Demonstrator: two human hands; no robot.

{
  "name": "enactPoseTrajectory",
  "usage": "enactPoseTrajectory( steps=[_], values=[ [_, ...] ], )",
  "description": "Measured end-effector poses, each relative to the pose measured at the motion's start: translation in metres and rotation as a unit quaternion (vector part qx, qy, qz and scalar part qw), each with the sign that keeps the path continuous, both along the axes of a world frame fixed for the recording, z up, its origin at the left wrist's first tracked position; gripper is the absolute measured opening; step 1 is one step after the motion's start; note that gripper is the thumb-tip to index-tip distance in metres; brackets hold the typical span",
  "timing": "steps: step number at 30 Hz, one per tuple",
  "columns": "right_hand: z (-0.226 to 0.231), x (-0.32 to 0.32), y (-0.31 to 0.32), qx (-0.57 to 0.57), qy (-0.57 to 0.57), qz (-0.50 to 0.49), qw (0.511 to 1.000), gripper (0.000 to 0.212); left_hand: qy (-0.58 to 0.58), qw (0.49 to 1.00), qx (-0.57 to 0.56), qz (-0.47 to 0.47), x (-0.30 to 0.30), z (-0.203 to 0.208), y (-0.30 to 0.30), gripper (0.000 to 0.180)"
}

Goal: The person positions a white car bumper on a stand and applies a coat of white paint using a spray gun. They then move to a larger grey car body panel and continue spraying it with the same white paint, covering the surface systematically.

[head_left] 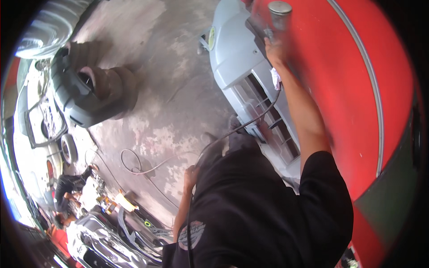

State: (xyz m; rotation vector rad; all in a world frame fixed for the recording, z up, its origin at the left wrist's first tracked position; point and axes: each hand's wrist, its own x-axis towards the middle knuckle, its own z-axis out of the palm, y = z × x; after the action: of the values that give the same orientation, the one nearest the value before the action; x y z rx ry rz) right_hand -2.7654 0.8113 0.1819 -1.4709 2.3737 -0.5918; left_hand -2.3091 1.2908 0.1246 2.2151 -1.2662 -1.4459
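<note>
My right hand (275, 52), arm stretched forward, is wrapped round a paint spray gun (280, 21) with a metal-lidded cup on top. The gun is partly blurred, and its nozzle is hard to make out. It is held over the far end of a light grey-blue car bumper (237, 53), close to the red wall. A crumpled white cloth or paper (275, 79) shows at my right wrist. From there an air hose (250, 121) runs back across my body to my left hand (191, 177), which is closed round it low at my side.
The hose loops over the worn concrete floor (165, 129) at left. A dark bumper (85, 107) rests on rounded supports at far left, below a plastic-wrapped part (49, 31). Another person (67, 187) crouches among car parts at lower left. The red wall (330, 85) stands close at right.
</note>
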Motion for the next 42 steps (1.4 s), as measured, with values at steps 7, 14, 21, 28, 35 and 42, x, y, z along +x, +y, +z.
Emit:
enactPoseTrajectory(
  steps=[7, 14, 21, 28, 35, 42],
  values=[
    [-0.027, 0.063, 0.028, 0.025, -0.084, 0.226, 0.97, 0.039, -0.02, 0.999, -0.001, 0.036, -0.015, 0.024, 0.002, 0.03],
    [-0.084, 0.054, -0.047, -0.002, 0.074, 0.304, 0.95, 0.05, -0.076, 0.993, 0.078, 0.05, -0.013, 0.009, 0.028, 0.039],
    [-0.1, -0.051, -0.185, 0.008, 0.052, 0.107, 0.993, 0.075, -0.049, 0.992, 0.012, 0.118, -0.055, 0.029, 0.008, 0.037],
    [-0.095, 0.011, -0.071, -0.324, 0.029, 0.385, 0.864, 0.056, -0.045, 0.989, 0.031, 0.134, -0.043, 0.019, 0.023, 0.038],
    [-0.06, 0.039, 0.057, 0.017, -0.152, 0.366, 0.918, 0.051, -0.069, 0.983, 0.055, 0.162, 0.0, 0.004, 0.021, 0.034],
    [-0.031, 0.02, 0.056, -0.001, 0.059, 0.05, 0.997, 0.043, -0.019, 0.993, 0.0, 0.114, 0.024, -0.017, 0.016, 0.031]
  ],
)
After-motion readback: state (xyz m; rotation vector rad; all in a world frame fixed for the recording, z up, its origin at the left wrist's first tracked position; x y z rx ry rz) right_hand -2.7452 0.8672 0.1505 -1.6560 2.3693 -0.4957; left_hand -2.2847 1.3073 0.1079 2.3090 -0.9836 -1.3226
